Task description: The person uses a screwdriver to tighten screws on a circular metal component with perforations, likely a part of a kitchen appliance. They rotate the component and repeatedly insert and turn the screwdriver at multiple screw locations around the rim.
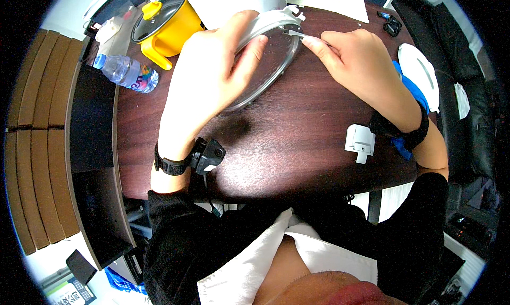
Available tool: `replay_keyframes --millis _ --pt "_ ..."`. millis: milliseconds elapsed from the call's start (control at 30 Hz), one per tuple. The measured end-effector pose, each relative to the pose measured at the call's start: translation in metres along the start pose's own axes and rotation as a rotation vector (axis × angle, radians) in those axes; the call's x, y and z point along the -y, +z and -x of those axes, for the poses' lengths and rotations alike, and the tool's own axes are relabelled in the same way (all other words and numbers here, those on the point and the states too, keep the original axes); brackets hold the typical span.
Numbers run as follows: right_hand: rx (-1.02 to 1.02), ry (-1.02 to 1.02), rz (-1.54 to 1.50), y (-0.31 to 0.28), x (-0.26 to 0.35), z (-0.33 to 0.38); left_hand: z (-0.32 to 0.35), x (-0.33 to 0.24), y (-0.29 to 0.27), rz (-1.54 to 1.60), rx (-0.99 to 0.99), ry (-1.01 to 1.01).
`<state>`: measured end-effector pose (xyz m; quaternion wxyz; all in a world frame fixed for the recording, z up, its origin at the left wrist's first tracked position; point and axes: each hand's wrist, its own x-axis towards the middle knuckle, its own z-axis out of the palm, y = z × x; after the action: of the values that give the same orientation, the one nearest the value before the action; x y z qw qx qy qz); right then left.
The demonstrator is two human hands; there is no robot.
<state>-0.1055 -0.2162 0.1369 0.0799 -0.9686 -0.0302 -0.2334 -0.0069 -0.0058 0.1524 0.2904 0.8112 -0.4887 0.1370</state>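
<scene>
My left hand [228,60] grips the white edge of a round clear cover [287,58] and holds it tilted above the dark wood table. White plastic clips [291,14] stick out at the cover's far end. My right hand [353,55] is closed in a pinch on a small flat tool with a shiny tip [293,33]. That tip meets the cover's edge just below the clips; its exact kind is too small to tell. A white plastic bracket with a tab [360,139] lies on the table near my right wrist.
A yellow pot with a glass lid [172,26] and a water bottle [127,74] stand at the far left. Behind my hands is a white container [212,5]. On the right lie a white oval part [417,66], blue cloth [417,92] and a small black item [392,25].
</scene>
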Motion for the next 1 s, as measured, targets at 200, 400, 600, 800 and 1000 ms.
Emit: replay_keyframes --millis 200,400,600,800,1000 --pt "-0.006 0.005 -0.009 -0.002 0.0 -0.001 0.001 0.0 0.002 0.042 -0.043 -0.001" --pt "0.003 -0.054 -0.082 -0.001 0.001 -0.007 0.005 0.0 0.002 -0.063 -0.044 0.05" --pt "0.217 0.023 -0.546 0.008 -0.019 -0.015 0.002 -0.004 0.005 -0.096 -0.05 0.111" --pt "0.965 0.553 -1.62 0.011 -0.012 -0.009 0.003 -0.003 0.004 -0.179 -0.099 0.162" --pt "0.764 0.531 -1.311 0.012 -0.009 -0.006 0.001 0.002 0.004 -0.096 -0.1 0.129"
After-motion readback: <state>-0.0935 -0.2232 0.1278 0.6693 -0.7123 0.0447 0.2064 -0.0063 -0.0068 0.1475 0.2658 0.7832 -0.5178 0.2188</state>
